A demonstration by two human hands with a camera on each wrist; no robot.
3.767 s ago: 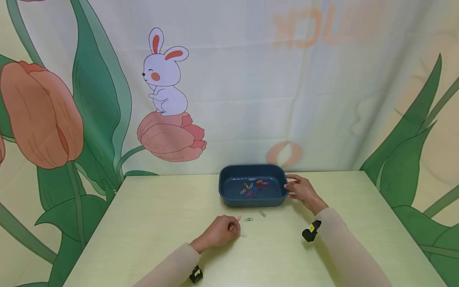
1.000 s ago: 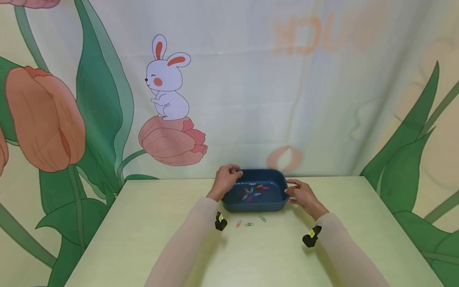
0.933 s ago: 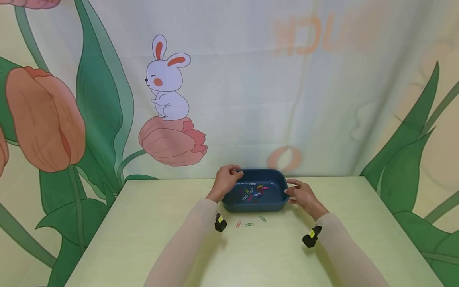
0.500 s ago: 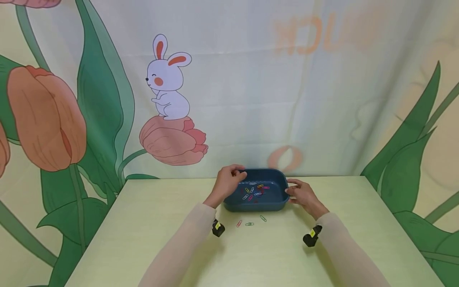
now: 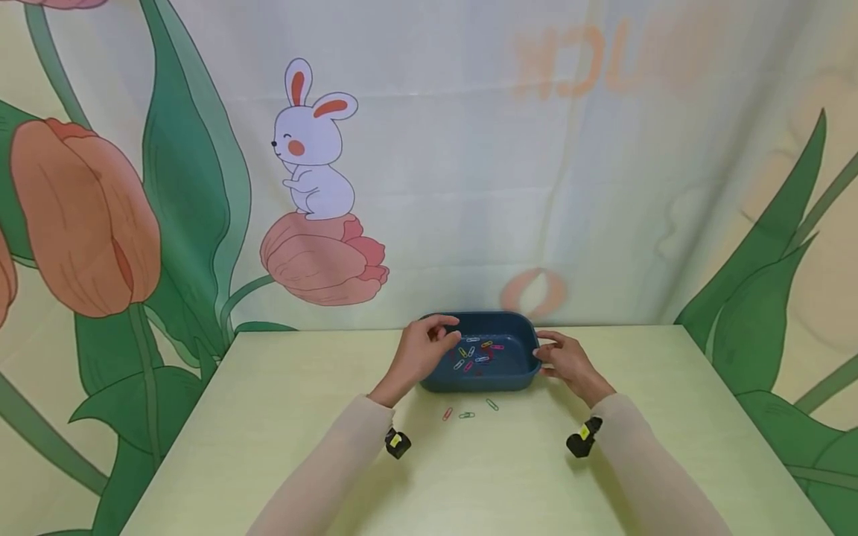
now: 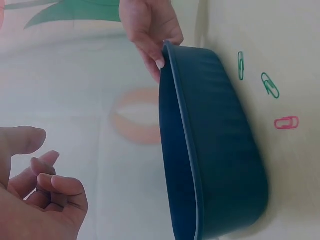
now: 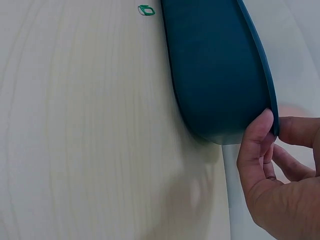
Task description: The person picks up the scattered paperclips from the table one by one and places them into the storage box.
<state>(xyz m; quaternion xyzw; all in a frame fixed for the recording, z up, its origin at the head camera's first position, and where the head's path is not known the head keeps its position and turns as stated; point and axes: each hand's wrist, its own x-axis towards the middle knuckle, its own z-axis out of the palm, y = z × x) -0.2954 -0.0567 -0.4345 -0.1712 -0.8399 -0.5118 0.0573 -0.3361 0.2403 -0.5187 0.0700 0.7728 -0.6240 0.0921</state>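
Note:
A dark blue plastic storage box sits at the table's back edge with several coloured paper clips inside. My right hand pinches its right-end rim between thumb and finger, as the right wrist view shows on the box wall. Over the left end hovers my left hand, thumb and fingers apart with nothing between them; the left wrist view shows that hand clear of the rim. On the table in front lie a pink paper clip and green paper clips, at least two.
The pale wooden table ends at a fabric backdrop printed with tulips and a rabbit, close behind the box. A small black camera is strapped to each wrist.
My left hand has gone from pinching a pale clip on the table to the box, then drawn slightly back with fingers spread. That clip no longer lies on the table. My right hand stays put.

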